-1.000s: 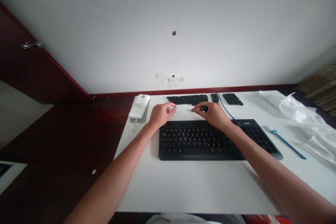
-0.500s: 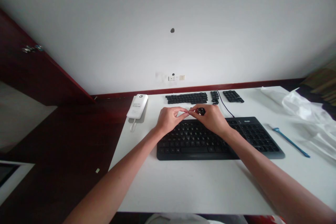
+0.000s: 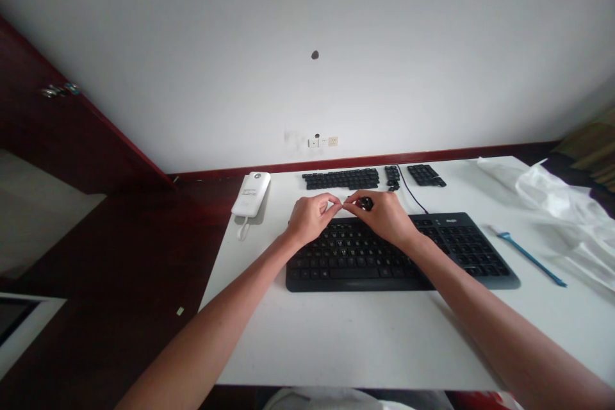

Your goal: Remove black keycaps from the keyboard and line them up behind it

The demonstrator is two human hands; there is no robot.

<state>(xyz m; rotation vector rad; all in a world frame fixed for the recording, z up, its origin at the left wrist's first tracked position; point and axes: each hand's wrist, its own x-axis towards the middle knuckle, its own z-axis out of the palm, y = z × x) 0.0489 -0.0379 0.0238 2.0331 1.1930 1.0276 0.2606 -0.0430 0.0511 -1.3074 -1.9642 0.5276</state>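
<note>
We see a small black round object (image 3: 366, 203), too small to identify, held above the far edge of the flat black computer keyboard (image 3: 384, 253), just past its top row of keys. The right hand (image 3: 382, 216) has its grip clamped on this object, fingers curled over it from the right. The left hand (image 3: 311, 218) sits just beside it, thumb and forefinger pinched together, their tips meeting the right hand's fingertips; whether they touch the object itself we cannot tell. Both forearms reach in from the near edge of the white bench (image 3: 346, 339) and cross over the keyboard, which lies square to us in the middle of the surface.

Beyond the hands, along the far edge of the bench, we see a long row of loose black keycaps (image 3: 341, 179), a smaller block of them (image 3: 393, 175) to its right, and a third block (image 3: 425, 175) further right. A thin black cable (image 3: 408, 192) runs between these blocks toward the keyboard. To the left of the keycaps a white oblong power bank (image 3: 250, 194) lies near the bench's left edge. To the right of the keyboard a slim blue tool (image 3: 528, 258) lies slantwise, and past it a crumpled clear plastic bag (image 3: 562, 211) covers the right corner. A white wall (image 3: 307, 45) rises behind, with a dark red cabinet (image 3: 57, 128) at left.
</note>
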